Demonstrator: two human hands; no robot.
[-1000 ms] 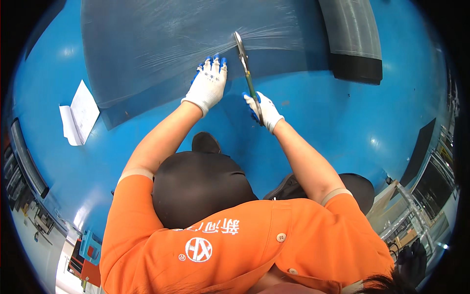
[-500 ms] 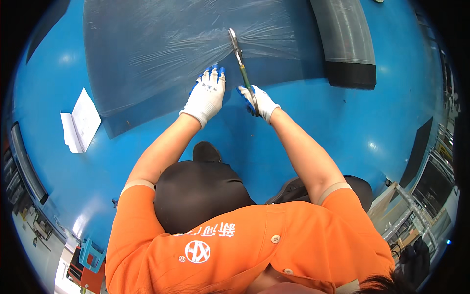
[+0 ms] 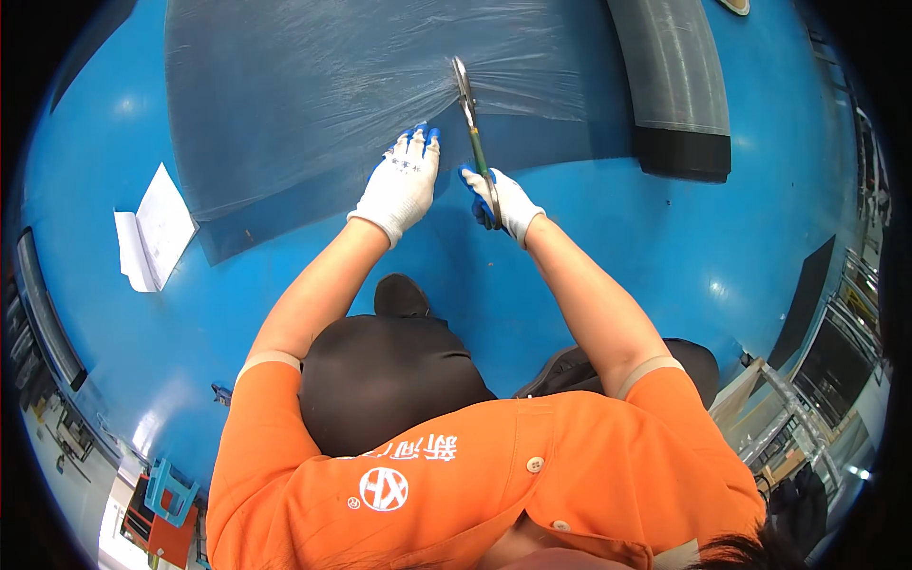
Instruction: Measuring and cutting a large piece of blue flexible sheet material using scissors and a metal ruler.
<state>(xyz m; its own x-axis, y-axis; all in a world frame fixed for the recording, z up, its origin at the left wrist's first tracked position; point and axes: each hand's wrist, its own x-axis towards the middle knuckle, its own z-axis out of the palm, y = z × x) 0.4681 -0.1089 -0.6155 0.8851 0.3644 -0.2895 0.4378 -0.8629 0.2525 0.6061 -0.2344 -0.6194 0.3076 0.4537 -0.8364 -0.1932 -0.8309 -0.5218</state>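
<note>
My right hand (image 3: 503, 204), in a white and blue glove, is wrapped round the green handles of a pair of scissors (image 3: 477, 144). Their metal blades point away from me and rest at the clear plastic film (image 3: 380, 57), which wrinkles outward from the blades on both sides. Beneath the film lies a dark sheet (image 3: 266, 228) spread on the blue floor. My left hand (image 3: 403, 185), gloved alike, lies flat with fingers stretched on the near edge of the sheet, left of the scissors.
A thick dark roll (image 3: 679, 104) wrapped in film lies at the right end of the sheet. Folded white paper (image 3: 157, 233) is on the floor at left. A blue stool (image 3: 171, 489) stands at lower left, a metal-framed rack (image 3: 788, 418) at lower right. A shoe tip (image 3: 735, 6) shows at the top right.
The scissors' blades have shifted slightly to the right at the film. My left hand stays pressed in place. A shoe tip shows more at the top right edge.
</note>
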